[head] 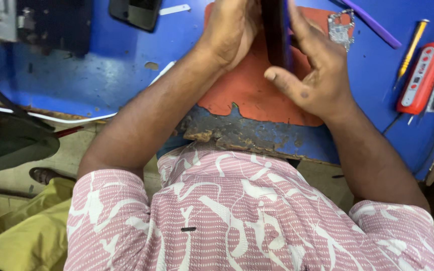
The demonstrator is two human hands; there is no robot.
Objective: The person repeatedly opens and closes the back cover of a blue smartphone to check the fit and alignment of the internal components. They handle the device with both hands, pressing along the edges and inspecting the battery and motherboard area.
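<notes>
Head view looks down over a blue workbench (101,75) with a chipped, worn front edge; on it lies an orange-red work mat (249,93), its near edge ragged; over that mat both hands meet, pressed from either side on a dark slab held edge-up, most likely a phone (276,35). The left hand (229,30) cups its left face, fingers curled round it; the right hand (315,75) lies flat against the right face, thumb free and pointing toward the body; the upper end of the slab runs out of frame, so its full shape cannot be told. The step in hand looks like squeezing or parting the slab's two faces; a further move would call for even pressure from both palms and a steady grip, as the edge-up hold could slip. To the right lie a red-and-white handheld tool (422,78), a yellow-handled screwdriver (412,47) and a purple strip (372,22); a small metal plate (340,27) sits at the mat's far corner; another dark phone (135,12) rests at upper left.
</notes>
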